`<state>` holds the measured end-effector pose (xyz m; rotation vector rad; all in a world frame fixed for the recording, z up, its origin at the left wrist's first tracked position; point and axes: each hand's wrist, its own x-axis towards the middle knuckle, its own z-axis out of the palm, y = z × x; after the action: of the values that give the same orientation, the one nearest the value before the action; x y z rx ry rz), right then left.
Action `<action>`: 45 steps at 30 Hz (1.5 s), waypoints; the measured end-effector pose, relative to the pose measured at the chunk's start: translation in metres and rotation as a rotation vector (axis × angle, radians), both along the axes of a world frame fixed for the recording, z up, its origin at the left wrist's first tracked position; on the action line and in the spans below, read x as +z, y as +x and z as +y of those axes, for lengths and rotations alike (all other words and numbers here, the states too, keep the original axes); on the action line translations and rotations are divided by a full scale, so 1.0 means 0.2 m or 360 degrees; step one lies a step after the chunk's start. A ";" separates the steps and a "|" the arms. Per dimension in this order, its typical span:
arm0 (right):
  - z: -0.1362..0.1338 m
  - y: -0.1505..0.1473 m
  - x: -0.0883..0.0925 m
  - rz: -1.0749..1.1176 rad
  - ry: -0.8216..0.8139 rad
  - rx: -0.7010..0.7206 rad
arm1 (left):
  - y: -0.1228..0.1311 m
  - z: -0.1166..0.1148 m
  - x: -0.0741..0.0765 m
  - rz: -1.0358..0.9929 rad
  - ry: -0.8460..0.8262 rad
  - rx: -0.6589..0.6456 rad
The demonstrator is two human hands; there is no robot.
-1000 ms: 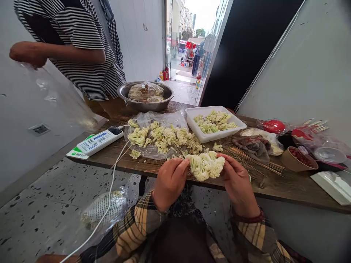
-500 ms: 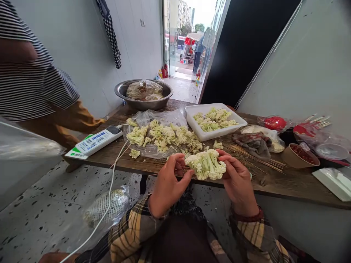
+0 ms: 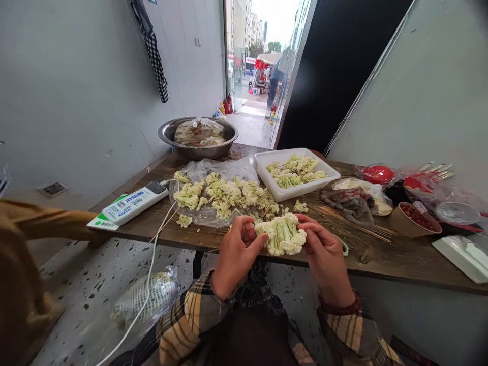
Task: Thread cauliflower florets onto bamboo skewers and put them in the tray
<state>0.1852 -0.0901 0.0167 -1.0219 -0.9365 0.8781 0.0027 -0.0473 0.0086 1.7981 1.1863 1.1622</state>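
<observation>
A cluster of pale green-white cauliflower (image 3: 282,234) is held up between my two hands, above the near edge of the table. My left hand (image 3: 238,254) pinches its left end between thumb and fingers. At the other end my right hand (image 3: 327,251) grips it with its fingertips. Just beyond lies a heap of cauliflower florets (image 3: 229,195) on a clear plastic bag (image 3: 213,166). A white tray (image 3: 335,175) behind my right hand holds more cauliflower, with thin sticks among the pieces. Bamboo skewers (image 3: 354,223) lie loose to the right of my right hand.
A metal basin (image 3: 165,136) with bagged contents stands at the back. Left are a white device (image 3: 131,203) and its cable (image 3: 152,274). A cloth (image 3: 353,205) and a paper bowl (image 3: 415,221) sit right. Netted cauliflower (image 3: 147,295) lies on the floor; a person's leg (image 3: 23,254) is at left.
My left hand has closed onto the cauliflower's left end, and the cluster has shifted slightly left. The person in the striped top has moved nearer, leaving mostly a leg visible.
</observation>
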 end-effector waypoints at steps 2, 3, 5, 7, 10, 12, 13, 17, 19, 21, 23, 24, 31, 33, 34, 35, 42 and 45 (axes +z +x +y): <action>0.01 0.01 0.01 0.0026 -0.0027 -0.0009 | -0.01 0.00 -0.01 0.0068 0.0024 -0.0014; 0.02 0.02 0.02 0.0052 -0.0039 -0.0018 | -0.01 0.00 -0.01 0.0108 0.0071 -0.0009; 0.03 0.03 0.05 0.0113 -0.0067 -0.0041 | -0.02 0.00 -0.03 0.0216 0.0225 -0.0052; 0.03 0.04 0.07 0.0157 -0.0091 -0.0091 | -0.03 0.01 -0.04 0.0315 0.0420 -0.0104; 0.02 0.05 0.08 0.0125 -0.0091 -0.0159 | -0.05 0.02 -0.05 0.0381 0.0635 -0.0167; 0.02 0.06 0.08 0.0028 -0.0077 -0.0146 | -0.05 0.02 -0.04 0.0329 0.0621 -0.0223; 0.01 0.07 0.08 -0.0039 -0.0085 -0.0116 | -0.05 0.02 -0.04 0.0272 0.0560 -0.0250; 0.00 0.11 0.07 -0.0246 -0.0134 -0.0105 | -0.04 0.03 0.00 -0.0091 0.0066 -0.0222; -0.01 0.11 0.05 -0.0313 -0.0109 -0.0197 | -0.02 0.03 0.01 -0.0382 -0.0249 -0.0166; -0.01 0.07 0.03 -0.0441 -0.0106 -0.0151 | 0.02 0.04 0.02 -0.0710 -0.0539 -0.0170; 0.00 0.01 0.02 -0.0607 -0.0109 0.0001 | 0.05 0.03 0.02 -0.0966 -0.0733 -0.0224; 0.01 -0.02 0.01 -0.0679 -0.0091 0.0061 | 0.07 0.02 0.02 -0.1055 -0.0793 -0.0247; 0.10 -0.21 0.02 -0.0691 -0.0025 -0.0020 | 0.16 -0.02 -0.03 -0.1385 -0.0944 -0.0306; 0.11 -0.24 0.02 -0.0544 -0.0097 -0.0019 | 0.17 -0.02 -0.05 -0.1411 -0.0925 -0.0327; 0.11 -0.26 0.02 -0.0466 -0.0127 -0.0012 | 0.18 -0.02 -0.06 -0.1407 -0.0905 -0.0331; 0.11 -0.26 0.01 -0.0398 -0.0152 -0.0009 | 0.18 -0.02 -0.07 -0.1391 -0.0879 -0.0327; 0.15 -0.16 0.02 -0.0460 -0.0125 -0.0126 | 0.14 0.00 -0.04 -0.0736 -0.0315 -0.0274; 0.16 0.01 0.10 -0.0835 -0.0033 -0.0325 | 0.03 0.05 -0.04 -0.0514 -0.0039 -0.0082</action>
<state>0.1873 -0.0580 0.0377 -1.3733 -1.2321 0.4523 0.0078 -0.0364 -0.0001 1.5411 0.9559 1.3416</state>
